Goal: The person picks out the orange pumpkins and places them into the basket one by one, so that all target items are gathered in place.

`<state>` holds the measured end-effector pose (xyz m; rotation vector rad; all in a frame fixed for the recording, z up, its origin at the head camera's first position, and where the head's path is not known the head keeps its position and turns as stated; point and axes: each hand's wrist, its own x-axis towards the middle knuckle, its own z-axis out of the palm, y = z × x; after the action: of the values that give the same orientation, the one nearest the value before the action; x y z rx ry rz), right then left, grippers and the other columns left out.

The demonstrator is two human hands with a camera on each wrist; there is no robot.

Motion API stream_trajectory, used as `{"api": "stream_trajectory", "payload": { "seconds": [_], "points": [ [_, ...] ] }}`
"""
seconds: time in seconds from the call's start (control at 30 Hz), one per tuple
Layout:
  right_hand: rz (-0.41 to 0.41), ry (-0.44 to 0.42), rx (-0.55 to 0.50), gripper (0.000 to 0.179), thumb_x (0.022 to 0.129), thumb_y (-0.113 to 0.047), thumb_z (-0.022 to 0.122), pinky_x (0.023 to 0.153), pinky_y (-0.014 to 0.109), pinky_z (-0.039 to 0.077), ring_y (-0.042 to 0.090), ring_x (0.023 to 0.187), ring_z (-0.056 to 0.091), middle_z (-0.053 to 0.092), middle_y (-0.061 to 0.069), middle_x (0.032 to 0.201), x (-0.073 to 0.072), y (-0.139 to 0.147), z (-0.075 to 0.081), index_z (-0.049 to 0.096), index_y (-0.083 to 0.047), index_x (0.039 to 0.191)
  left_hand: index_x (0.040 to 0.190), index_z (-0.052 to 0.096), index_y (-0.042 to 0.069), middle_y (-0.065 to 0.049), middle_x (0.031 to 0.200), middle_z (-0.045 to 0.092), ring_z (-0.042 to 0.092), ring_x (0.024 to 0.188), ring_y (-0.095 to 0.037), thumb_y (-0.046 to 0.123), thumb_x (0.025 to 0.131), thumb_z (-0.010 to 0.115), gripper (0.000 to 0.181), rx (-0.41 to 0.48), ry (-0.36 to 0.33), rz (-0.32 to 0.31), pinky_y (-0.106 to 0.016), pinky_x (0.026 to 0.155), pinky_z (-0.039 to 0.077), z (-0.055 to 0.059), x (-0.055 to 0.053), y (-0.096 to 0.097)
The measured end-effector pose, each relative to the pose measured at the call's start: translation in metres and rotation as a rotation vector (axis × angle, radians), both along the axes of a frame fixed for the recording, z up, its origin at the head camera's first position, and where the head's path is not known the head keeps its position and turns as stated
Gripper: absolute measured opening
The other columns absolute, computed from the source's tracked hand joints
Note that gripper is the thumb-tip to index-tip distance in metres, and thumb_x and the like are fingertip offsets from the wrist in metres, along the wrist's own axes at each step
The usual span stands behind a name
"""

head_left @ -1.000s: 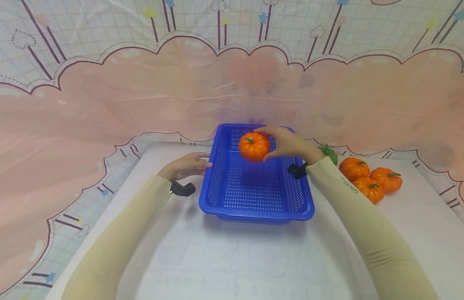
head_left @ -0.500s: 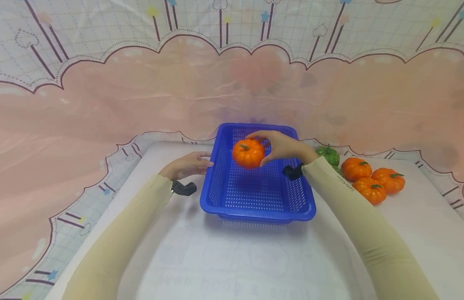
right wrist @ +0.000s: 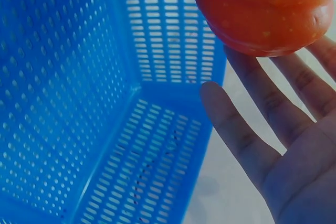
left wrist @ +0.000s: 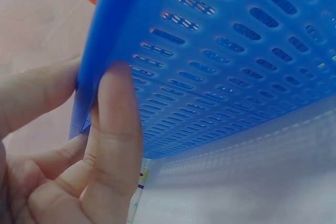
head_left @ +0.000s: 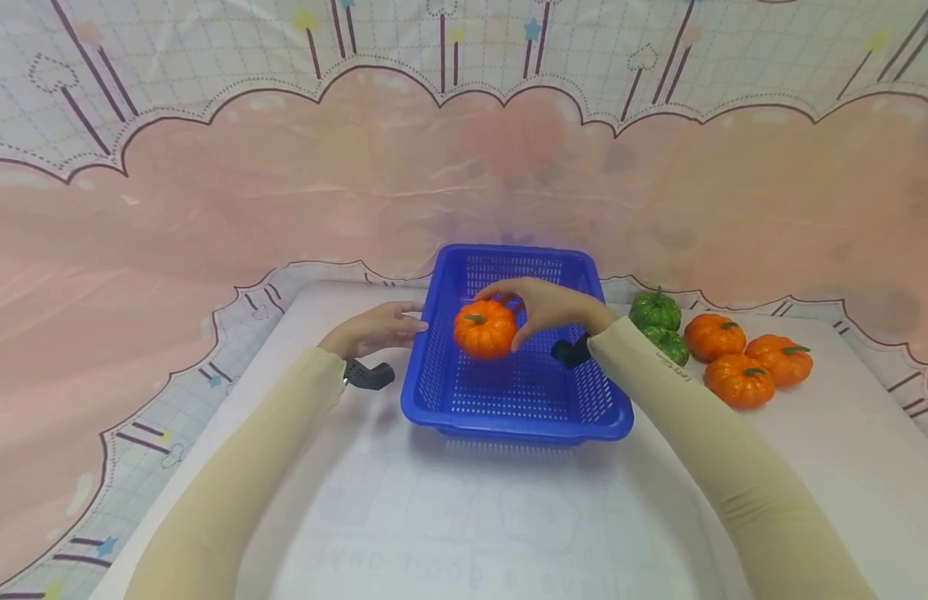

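Observation:
A small orange pumpkin [head_left: 483, 333] with a green stem is in my right hand [head_left: 548, 303], thumb and fingers round its right side. It is over the inside of a blue perforated plastic basket [head_left: 509, 428], near its left wall. In the right wrist view the pumpkin [right wrist: 262, 11] rests against the fingers, with the little finger [right wrist: 231, 124] standing apart. On the basket's left side, my left hand [head_left: 376, 330] grips the rim. The left wrist view shows the thumb and fingers [left wrist: 119, 114] on either side of that blue rim [left wrist: 94, 51].
Right of the basket, two green pumpkins [head_left: 655, 311] sit one in front of the other. Beside them is a cluster of three orange pumpkins [head_left: 740, 382]. The white tabletop [head_left: 449, 517] meets a pink patterned cloth [head_left: 321, 200] at the back.
My right hand has carried the pumpkin left and lower into the basket. The sleeve has uncovered the green pumpkins at the right. My left hand stays on the rim.

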<state>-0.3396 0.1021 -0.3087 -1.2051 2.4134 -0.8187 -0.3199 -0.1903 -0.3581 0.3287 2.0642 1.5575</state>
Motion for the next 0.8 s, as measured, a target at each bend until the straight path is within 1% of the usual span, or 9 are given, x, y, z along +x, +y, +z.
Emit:
{"api": "stream_trajectory", "payload": {
  "seconds": [0.17,0.23,0.4,0.43,0.57,0.7,0.8],
  "points": [
    [0.038,-0.049,-0.006,0.073,0.069,-0.009,0.082,0.1,0.045,0.048,0.029,0.12,0.05,0.051,0.012,0.136,0.0,-0.006,-0.006,0.049,-0.01,0.134,0.146,0.02,-0.004,-0.027,0.136,0.046,0.06,0.102,-0.013,0.009,0.096,0.049,0.059,0.006,0.001,0.003,-0.046,0.108,0.038,-0.001,0.001,0.001],
    [0.052,-0.058,-0.005,0.073,0.07,-0.009,0.081,0.1,0.044,0.047,0.029,0.12,0.05,0.052,0.012,0.135,0.001,-0.008,-0.008,0.049,-0.011,0.135,0.146,0.019,-0.004,-0.026,0.134,0.048,0.061,0.101,-0.012,0.008,0.096,0.048,0.059,0.009,0.002,0.003,-0.046,0.108,0.039,-0.001,0.001,0.001],
    [0.081,-0.077,-0.002,0.072,0.069,-0.008,0.081,0.101,0.043,0.047,0.028,0.119,0.05,0.053,0.012,0.134,0.003,-0.013,-0.015,0.05,-0.01,0.134,0.147,0.019,-0.004,-0.028,0.136,0.046,0.061,0.1,-0.011,0.006,0.096,0.048,0.059,0.014,-0.007,0.004,-0.046,0.108,0.038,-0.001,0.0,0.001],
    [0.087,-0.082,0.002,0.072,0.07,-0.008,0.081,0.101,0.043,0.047,0.028,0.119,0.05,0.053,0.012,0.134,0.003,-0.014,-0.017,0.05,-0.01,0.134,0.147,0.018,-0.004,-0.029,0.138,0.043,0.06,0.101,-0.011,0.007,0.096,0.048,0.059,0.01,-0.008,0.003,-0.046,0.108,0.038,-0.001,0.0,0.001],
    [0.095,-0.108,0.039,0.071,0.07,-0.011,0.081,0.103,0.043,0.045,0.027,0.121,0.05,0.051,0.01,0.136,0.006,-0.019,-0.022,0.05,-0.012,0.134,0.147,0.018,-0.003,-0.029,0.14,0.041,0.06,0.102,-0.011,0.008,0.097,0.048,0.06,0.003,-0.014,0.007,-0.045,0.108,0.038,-0.003,-0.001,0.002],
    [0.098,-0.119,0.064,0.07,0.07,-0.012,0.081,0.103,0.044,0.045,0.027,0.123,0.049,0.051,0.008,0.137,0.007,-0.022,-0.025,0.051,-0.015,0.133,0.146,0.019,-0.004,-0.028,0.136,0.045,0.061,0.097,-0.008,0.006,0.096,0.047,0.058,0.023,-0.01,0.009,-0.045,0.108,0.038,-0.003,-0.002,0.002],
    [0.113,-0.131,0.069,0.069,0.071,-0.011,0.081,0.103,0.043,0.045,0.027,0.124,0.049,0.053,0.007,0.136,0.007,-0.024,-0.028,0.051,-0.015,0.133,0.146,0.02,-0.004,-0.023,0.129,0.053,0.062,0.094,-0.006,0.005,0.096,0.047,0.057,0.036,-0.011,0.017,-0.045,0.108,0.038,-0.004,-0.002,0.003]
  ]
}}
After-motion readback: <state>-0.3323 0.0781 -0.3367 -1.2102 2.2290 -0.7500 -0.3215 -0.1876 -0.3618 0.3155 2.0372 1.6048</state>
